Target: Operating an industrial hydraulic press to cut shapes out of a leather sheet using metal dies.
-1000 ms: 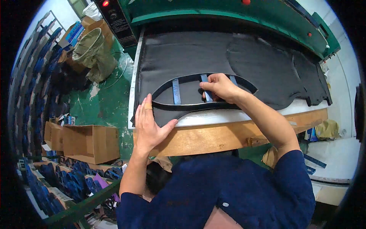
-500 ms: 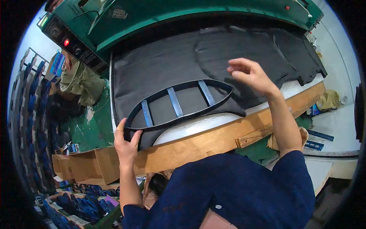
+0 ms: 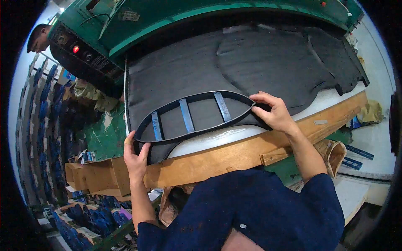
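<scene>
A boat-shaped cutting die (image 3: 186, 116), with a dark blade rim and three blue crossbars, lies on a black sheet of material (image 3: 176, 69). My left hand (image 3: 136, 161) grips its rounded left end between thumb and fingers. At the pointed right end, my right hand (image 3: 276, 115) pinches the tip. Along the die's near side the sheet has a curved cut edge, and a white board (image 3: 213, 136) shows beneath it.
A wooden beam (image 3: 217, 155) runs along the near edge. Beyond the sheet rises a green press (image 3: 163, 31) with a lit red lamp (image 3: 76, 49). Another person (image 3: 39, 38) is at the far left. A cardboard box (image 3: 98, 178) and racks of dies (image 3: 37, 125) stand at left.
My right hand has come down from above the sheet onto the die's right tip. My left hand keeps its hold. A person has appeared at the far left.
</scene>
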Motion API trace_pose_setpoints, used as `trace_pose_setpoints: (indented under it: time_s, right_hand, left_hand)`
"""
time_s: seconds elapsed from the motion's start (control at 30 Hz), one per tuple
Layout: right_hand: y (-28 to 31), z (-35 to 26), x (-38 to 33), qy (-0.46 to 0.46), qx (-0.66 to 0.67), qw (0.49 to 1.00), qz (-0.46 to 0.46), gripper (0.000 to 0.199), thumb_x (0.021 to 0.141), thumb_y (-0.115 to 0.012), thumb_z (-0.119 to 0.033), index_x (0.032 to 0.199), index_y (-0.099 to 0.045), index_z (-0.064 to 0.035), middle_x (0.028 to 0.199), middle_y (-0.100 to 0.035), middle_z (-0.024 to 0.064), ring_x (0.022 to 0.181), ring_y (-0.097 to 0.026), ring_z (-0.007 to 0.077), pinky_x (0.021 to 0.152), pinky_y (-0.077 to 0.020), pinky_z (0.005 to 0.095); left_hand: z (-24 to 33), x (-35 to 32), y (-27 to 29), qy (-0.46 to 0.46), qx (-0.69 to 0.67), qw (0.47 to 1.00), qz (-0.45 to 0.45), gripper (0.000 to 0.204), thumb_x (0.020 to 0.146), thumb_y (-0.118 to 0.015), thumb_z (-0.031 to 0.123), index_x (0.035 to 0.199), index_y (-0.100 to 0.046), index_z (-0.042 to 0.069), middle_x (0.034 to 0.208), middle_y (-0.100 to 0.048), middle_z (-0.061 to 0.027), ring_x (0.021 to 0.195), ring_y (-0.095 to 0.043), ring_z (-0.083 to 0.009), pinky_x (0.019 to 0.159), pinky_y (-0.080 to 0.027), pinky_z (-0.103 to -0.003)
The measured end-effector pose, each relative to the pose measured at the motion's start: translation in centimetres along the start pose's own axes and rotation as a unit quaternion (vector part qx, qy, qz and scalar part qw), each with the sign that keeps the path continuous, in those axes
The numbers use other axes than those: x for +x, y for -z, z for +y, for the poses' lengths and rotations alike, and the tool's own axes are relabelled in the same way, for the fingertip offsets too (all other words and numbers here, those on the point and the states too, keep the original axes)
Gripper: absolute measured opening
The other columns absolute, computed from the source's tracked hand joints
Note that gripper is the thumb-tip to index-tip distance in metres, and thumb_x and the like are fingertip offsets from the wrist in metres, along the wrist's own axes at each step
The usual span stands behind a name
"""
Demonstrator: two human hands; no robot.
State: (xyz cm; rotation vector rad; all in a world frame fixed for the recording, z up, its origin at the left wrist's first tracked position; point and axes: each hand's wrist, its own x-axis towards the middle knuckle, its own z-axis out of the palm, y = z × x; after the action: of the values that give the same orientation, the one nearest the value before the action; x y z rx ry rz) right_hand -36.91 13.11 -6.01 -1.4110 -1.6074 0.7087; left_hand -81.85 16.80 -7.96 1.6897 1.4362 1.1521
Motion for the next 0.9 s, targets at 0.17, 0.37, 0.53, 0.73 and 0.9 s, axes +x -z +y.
trace_pose_setpoints:
  time_s: [0.17,0.37,0.53,0.73,0.9]
  right_hand:
    - [0.1,0.2,-0.4,0.024,-0.033,0.999,0.009,0.026,0.081,-0.069,-0.004,0.107,-0.066,0.0005,0.101,-0.07,0.0117,0.096,-0.066,0.0223,0.11,-0.0365,0.0401]
    - [-0.3,0.2,0.0,0.005,-0.007,1.0,0.001,0.023,0.084,-0.069,-0.005,0.107,-0.068,-0.001,0.097,-0.071,0.0104,0.096,-0.066,0.0196,0.112,-0.0328,0.0418]
    - [-0.4,0.3,-0.3,0.013,-0.008,1.0,0.002,0.023,0.085,-0.067,-0.004,0.108,-0.067,-0.0008,0.097,-0.071,0.0102,0.094,-0.066,0.019,0.112,-0.0323,0.0422]
    - [-0.7,0.6,-0.5,-0.016,-0.018,1.0,0.016,0.025,0.085,-0.066,-0.002,0.11,-0.065,0.0004,0.096,-0.071,0.0104,0.092,-0.067,0.0164,0.112,-0.033,0.0409]
    - [-0.7,0.6,-0.4,-0.009,-0.005,1.0,0.008,0.026,0.085,-0.066,-0.001,0.111,-0.065,-0.0006,0.096,-0.071,0.0095,0.09,-0.067,0.016,0.112,-0.0328,0.0416]
  left_hand:
    - [0.2,0.2,-0.3,-0.004,0.022,1.0,0.0,0.058,0.082,-0.071,0.0,0.135,-0.046,-0.003,0.123,-0.058,-0.0126,0.112,-0.056,-0.019,0.098,-0.044,-0.03]
    - [0.8,0.1,-0.8,-0.005,0.035,0.999,0.031,0.057,0.081,-0.074,0.003,0.133,-0.051,0.001,0.116,-0.062,-0.0117,0.106,-0.059,-0.0184,0.094,-0.047,-0.03]
    - [0.9,0.1,-0.6,-0.02,0.021,0.999,0.032,0.056,0.081,-0.074,0.002,0.132,-0.052,0.001,0.112,-0.063,-0.0109,0.102,-0.059,-0.0175,0.091,-0.047,-0.03]
    - [1.4,0.1,-0.6,0.003,0.01,1.0,0.023,0.059,0.077,-0.075,0.0,0.131,-0.052,0.002,0.11,-0.064,-0.0095,0.099,-0.061,-0.0163,0.089,-0.05,-0.03]
    - [0.1,0.0,-0.3,0.017,0.024,0.999,0.019,0.062,0.078,-0.074,-0.004,0.134,-0.047,-0.001,0.12,-0.06,-0.0103,0.11,-0.057,-0.0176,0.098,-0.045,-0.03]
